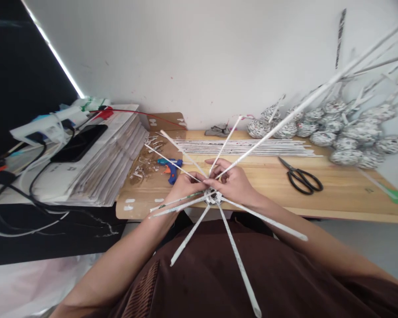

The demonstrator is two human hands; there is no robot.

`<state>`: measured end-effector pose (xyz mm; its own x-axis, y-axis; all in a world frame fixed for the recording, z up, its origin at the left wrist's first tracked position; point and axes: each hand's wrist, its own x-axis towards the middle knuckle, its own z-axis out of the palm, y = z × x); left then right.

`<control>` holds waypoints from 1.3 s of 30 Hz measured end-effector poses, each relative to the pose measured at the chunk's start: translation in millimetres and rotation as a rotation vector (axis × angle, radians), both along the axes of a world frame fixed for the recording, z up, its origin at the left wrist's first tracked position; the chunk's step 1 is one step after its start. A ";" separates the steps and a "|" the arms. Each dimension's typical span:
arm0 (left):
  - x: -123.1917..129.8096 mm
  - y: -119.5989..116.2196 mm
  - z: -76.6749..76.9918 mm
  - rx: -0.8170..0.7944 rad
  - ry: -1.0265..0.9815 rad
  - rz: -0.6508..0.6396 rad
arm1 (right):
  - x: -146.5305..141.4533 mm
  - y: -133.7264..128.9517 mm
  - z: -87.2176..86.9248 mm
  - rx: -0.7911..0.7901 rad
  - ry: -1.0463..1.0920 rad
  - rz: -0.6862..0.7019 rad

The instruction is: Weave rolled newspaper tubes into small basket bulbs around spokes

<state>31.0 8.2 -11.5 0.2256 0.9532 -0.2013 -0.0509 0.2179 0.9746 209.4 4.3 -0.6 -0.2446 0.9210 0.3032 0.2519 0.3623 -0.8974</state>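
Note:
A small woven paper piece (212, 197) is held near the table's front edge, with several white paper sticks fanning out from it. My left hand (188, 185) grips it from the left, fingers closed at its upper side. From the right, my right hand (232, 180) pinches the sticks close to the centre. One very long paper stick (294, 112) runs from my right fingers up to the top right. The shorter sticks point toward my body and out to both sides. Exactly where the fingertips meet is partly hidden.
Black scissors (301, 176) lie on the wooden table (344, 198) at right. Behind my hands is a row of thin paper sticks (252, 148). Woven paper balls (347, 128) crowd the back right. A blue glue gun (172, 170), paper stack (103, 163) and phone (80, 143) are left.

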 end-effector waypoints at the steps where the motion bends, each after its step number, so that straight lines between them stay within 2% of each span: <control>1: 0.3 -0.8 -0.7 0.004 -0.006 0.000 | 0.1 -2.0 0.4 0.043 -0.062 -0.018; 7: 5.4 -7.1 1.3 -0.027 -0.032 0.033 | 1.5 -10.0 2.5 0.144 -0.197 -0.106; 11: 7.0 -9.7 0.5 -0.049 -0.018 0.051 | -0.7 -12.9 5.8 0.166 -0.243 -0.091; 14: 4.8 -10.4 -2.9 -0.006 -0.010 0.048 | -3.2 -13.5 9.4 0.048 -0.165 -0.082; 18: 2.1 -12.7 -1.8 0.173 0.092 0.035 | -4.5 -8.8 9.7 -0.267 0.169 -0.120; 20: 3.2 -15.3 1.8 0.229 0.177 0.060 | -3.6 -6.5 7.7 -0.364 0.248 -0.130; 22: 5.7 -18.6 5.5 0.259 0.248 0.088 | -1.3 -6.0 5.6 -0.374 0.214 -0.136; 26: 9.8 -23.3 8.8 0.275 0.327 0.130 | 5.4 -10.4 4.3 -0.293 0.059 -0.134; 29: 9.9 -24.6 7.6 0.304 0.363 0.138 | 9.2 -15.7 4.4 -0.434 0.166 -0.061; 32: 9.6 -26.4 6.5 0.410 0.408 0.144 | 9.7 -20.8 4.3 -0.527 0.297 -0.034; 36: 10.6 -31.2 8.0 0.604 0.484 0.157 | 7.2 -23.7 2.0 -0.447 0.276 -0.038; 39: 9.1 -32.4 11.3 0.553 0.442 0.142 | 5.2 -23.3 -0.9 -0.368 0.234 -0.083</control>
<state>40.1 -24.1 -0.1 0.1014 0.9560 0.2752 0.3824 -0.2928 0.8764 214.5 -19.0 -1.5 -0.1296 0.9915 -0.0104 0.0417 -0.0050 -0.9991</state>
